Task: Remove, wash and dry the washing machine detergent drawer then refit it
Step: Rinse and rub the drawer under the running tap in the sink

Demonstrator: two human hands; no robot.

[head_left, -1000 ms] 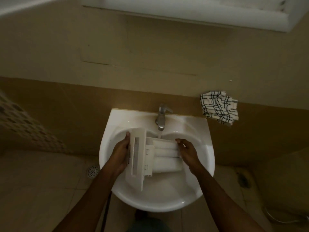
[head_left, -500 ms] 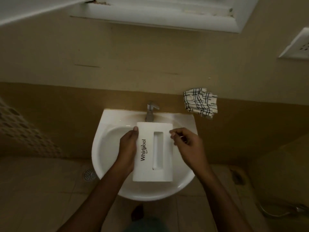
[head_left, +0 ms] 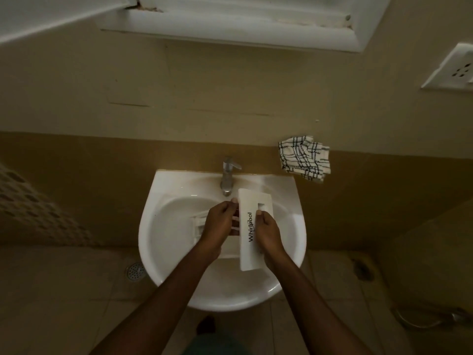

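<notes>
You've turned the detergent drawer (head_left: pixel 252 201) over the sink (head_left: pixel 163 226) at frame centre. Its Whirlpool front now sits right of the tap (head_left: pixel 227 175), compartments trailing left. Your left hand (head_left: pixel 220 225) curls round the body. Your right hand (head_left: pixel 267 234), barely touching before, now clasps the front's right edge.

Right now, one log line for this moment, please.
drawer: held over sink | left hand: grips drawer body | right hand: grips front panel | cloth: on wall
</notes>
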